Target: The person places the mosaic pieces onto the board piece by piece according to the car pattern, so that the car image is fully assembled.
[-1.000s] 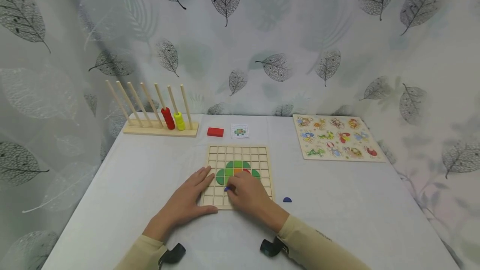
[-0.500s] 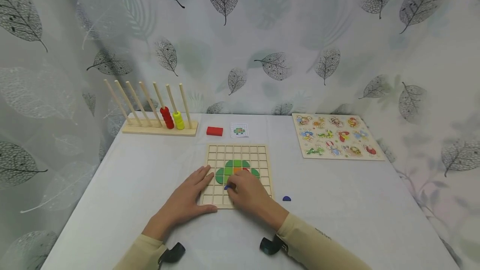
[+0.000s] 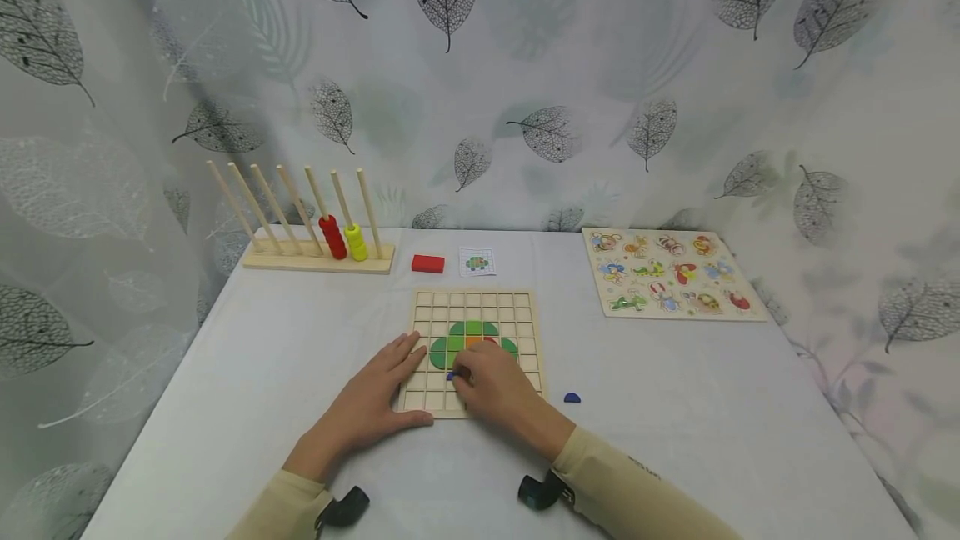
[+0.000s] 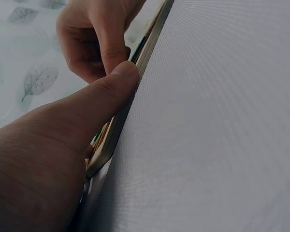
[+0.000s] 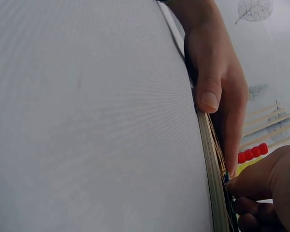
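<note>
A square wooden grid board (image 3: 440,307) lies on the white table before me. Green pieces (image 3: 456,343), with an orange piece (image 3: 474,341) and a partly hidden red one, fill cells around its middle. My left hand (image 3: 371,398) rests on the board's left side with fingers extended, its thumb at the near edge. Over the lower middle cells, my right hand (image 3: 497,386) pinches a small blue piece (image 3: 451,376) between thumb and fingers; those fingers cover part of the pattern. To the right of the board, a blue half-circle piece (image 3: 572,397) lies on the cloth.
Behind the board are a red block (image 3: 427,263) and a small pattern card (image 3: 477,262). A wooden peg stand (image 3: 337,265) with red and yellow beads is at back left. At back right lies an insect picture puzzle (image 3: 675,273). A leaf-print curtain hangs behind the table.
</note>
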The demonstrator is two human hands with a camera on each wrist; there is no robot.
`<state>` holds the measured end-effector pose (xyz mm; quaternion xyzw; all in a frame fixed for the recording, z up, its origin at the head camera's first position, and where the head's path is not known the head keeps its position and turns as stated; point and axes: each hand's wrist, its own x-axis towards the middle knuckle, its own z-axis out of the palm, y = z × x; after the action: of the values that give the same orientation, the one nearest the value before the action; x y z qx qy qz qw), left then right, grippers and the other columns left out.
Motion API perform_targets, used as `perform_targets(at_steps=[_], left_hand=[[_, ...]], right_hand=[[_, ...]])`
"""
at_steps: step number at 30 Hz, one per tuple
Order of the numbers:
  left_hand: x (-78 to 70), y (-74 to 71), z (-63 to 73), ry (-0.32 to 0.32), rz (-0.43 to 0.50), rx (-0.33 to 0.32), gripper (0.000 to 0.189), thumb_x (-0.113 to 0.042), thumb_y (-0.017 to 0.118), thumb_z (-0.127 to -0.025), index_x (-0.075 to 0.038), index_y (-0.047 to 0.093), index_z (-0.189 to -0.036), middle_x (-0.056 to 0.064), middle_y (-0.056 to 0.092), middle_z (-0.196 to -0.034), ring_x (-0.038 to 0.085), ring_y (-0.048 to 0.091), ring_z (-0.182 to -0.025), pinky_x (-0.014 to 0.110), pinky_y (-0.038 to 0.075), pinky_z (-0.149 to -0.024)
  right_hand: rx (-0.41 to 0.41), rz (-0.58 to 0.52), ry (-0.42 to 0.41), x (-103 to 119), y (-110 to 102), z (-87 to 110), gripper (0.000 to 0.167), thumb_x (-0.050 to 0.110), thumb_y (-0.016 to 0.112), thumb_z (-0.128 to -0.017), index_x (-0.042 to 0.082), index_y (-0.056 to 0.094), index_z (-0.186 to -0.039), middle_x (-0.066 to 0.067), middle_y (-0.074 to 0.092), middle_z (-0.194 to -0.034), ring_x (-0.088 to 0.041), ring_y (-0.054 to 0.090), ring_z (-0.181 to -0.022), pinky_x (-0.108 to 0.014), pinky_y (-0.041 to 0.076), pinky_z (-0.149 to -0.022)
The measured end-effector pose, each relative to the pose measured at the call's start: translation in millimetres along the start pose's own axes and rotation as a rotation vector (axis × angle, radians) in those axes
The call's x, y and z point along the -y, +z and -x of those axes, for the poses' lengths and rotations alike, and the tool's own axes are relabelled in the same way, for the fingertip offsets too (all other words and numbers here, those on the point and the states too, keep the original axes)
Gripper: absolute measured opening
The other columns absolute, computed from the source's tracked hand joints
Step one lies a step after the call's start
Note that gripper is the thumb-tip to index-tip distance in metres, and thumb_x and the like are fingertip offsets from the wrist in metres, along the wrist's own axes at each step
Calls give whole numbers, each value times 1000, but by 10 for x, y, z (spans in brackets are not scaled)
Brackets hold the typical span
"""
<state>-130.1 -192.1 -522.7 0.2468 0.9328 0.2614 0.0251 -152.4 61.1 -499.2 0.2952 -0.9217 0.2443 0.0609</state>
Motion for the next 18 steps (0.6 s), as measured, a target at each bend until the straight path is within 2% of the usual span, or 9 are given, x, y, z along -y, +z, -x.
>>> perform_targets(at_steps=[18], left_hand=[[-6,-3,5,-3,1,-2,109,-75,79,-86,-13,43,-168,3,25,-179,29,21,-164,57,33,-125]], right_hand=[[-2,-2,-1,20,-34,6,5,12,83,-92,15,80,-95,10,64,-83,-10,56,-81,-31,53,-75]])
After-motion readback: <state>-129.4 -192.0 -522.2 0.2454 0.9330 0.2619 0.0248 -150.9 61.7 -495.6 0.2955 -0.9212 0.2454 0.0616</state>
